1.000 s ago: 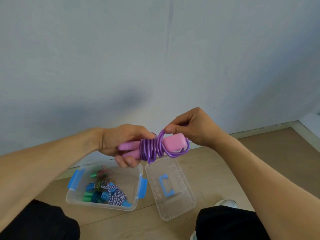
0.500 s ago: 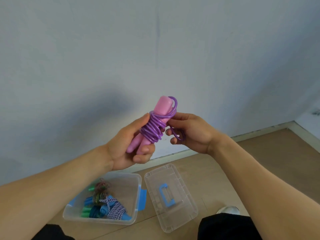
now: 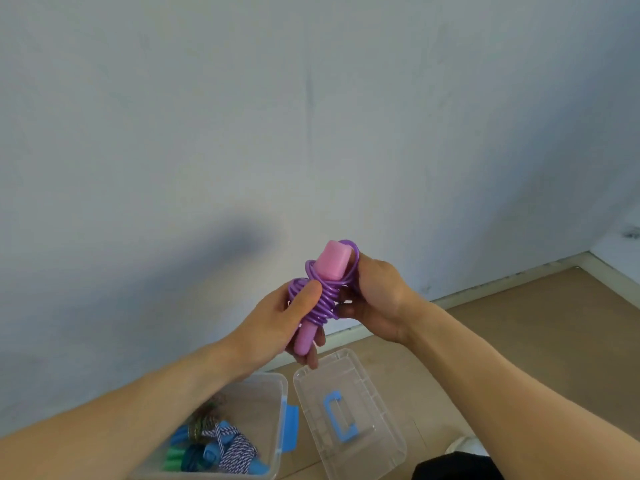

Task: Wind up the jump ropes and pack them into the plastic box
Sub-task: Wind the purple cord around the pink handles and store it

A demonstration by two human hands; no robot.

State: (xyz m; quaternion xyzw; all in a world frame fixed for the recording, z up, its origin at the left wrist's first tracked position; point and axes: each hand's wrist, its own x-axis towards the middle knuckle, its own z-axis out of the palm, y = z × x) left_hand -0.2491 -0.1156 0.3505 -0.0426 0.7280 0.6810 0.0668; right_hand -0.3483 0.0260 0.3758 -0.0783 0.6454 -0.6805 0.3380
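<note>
A purple jump rope [image 3: 320,299] is wound around its two pink handles, which stand nearly upright in front of the wall. My left hand [image 3: 277,323] grips the lower part of the bundle, thumb pressed on the coils. My right hand [image 3: 375,299] holds the bundle's right side, fingers curled behind the last purple loop near the handle top. Below, the clear plastic box [image 3: 273,393] with blue latches sits on the floor. It holds wound ropes [image 3: 214,448] with blue and green handles.
The box's clear lid [image 3: 349,410] with a blue handle lies upside down on the wooden floor, right of the box. A white wall and baseboard run behind. My dark trouser leg [image 3: 457,467] and a shoe show at the bottom right.
The bundle has gone from lying sideways to standing nearly upright. My right hand moved in from pulling the loop and now closes on the bundle's right side. The view has tilted up.
</note>
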